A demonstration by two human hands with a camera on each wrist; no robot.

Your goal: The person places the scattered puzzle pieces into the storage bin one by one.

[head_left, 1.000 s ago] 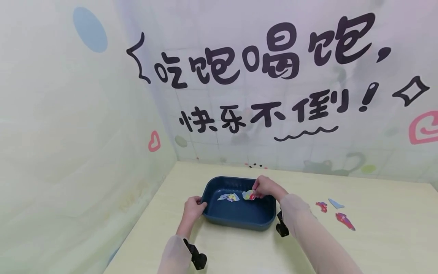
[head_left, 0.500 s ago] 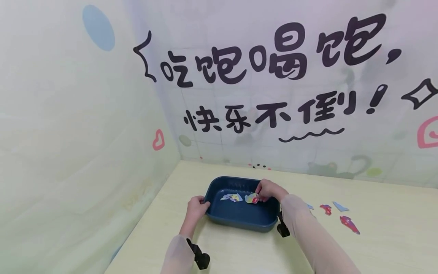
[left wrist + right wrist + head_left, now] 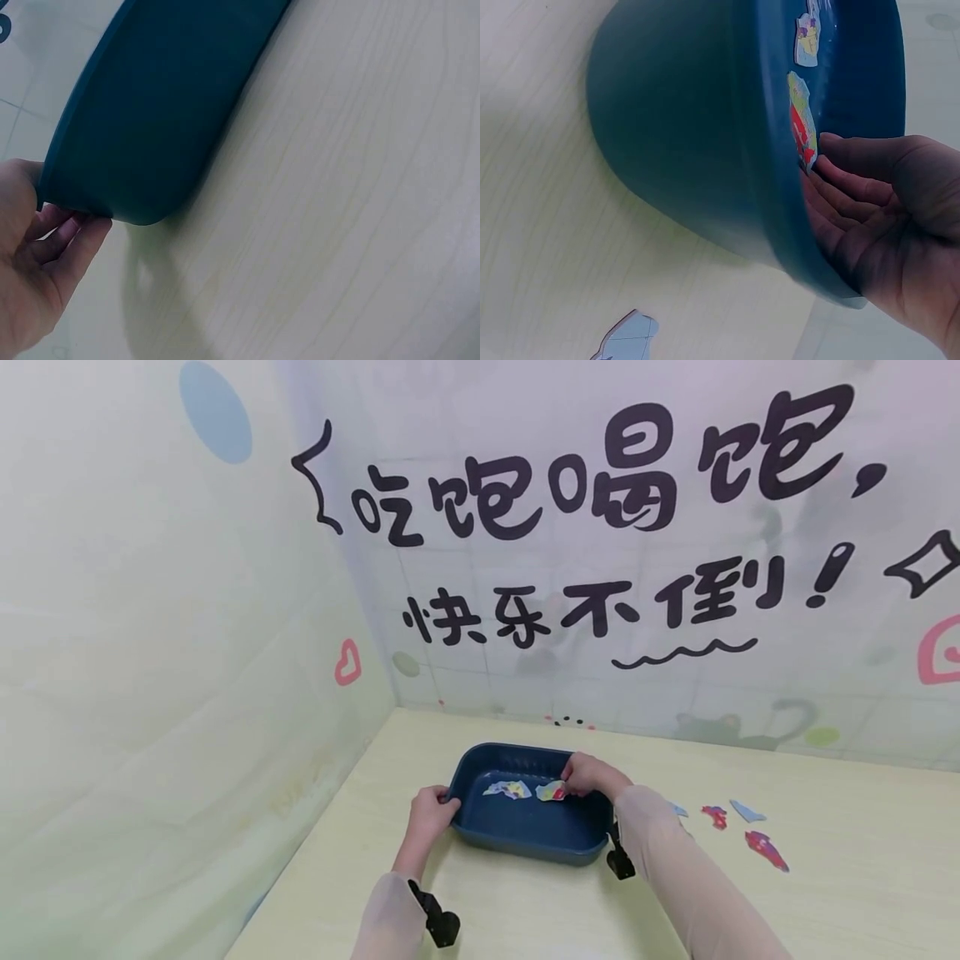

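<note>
A dark blue rectangular basin (image 3: 510, 827) stands on the table. My left hand (image 3: 432, 814) grips its left end, thumb over the rim and fingers beneath it, as the left wrist view shows. Inside the basin, my right hand (image 3: 591, 775) pinches an irregular, flat puzzle piece (image 3: 801, 120) printed in yellow, green and red. To the left of it another puzzle piece (image 3: 508, 789), whitish with yellow and purple, lies on the basin floor. The right wrist crosses the basin's far right rim. Some of the right fingertips are hidden behind that rim in the right wrist view.
Right of the basin, several more puzzle pieces lie on the pale wooden table (image 3: 847, 877): a small red one (image 3: 715, 817), a light blue one (image 3: 747, 811) and a red-purple one (image 3: 767, 850). A light blue piece (image 3: 678, 809) is partly behind the right sleeve.
The head view has shifted slightly. My right hand and its puzzle piece sit a little lower in the basin than a second ago. The left hand keeps its grip on the rim.
</note>
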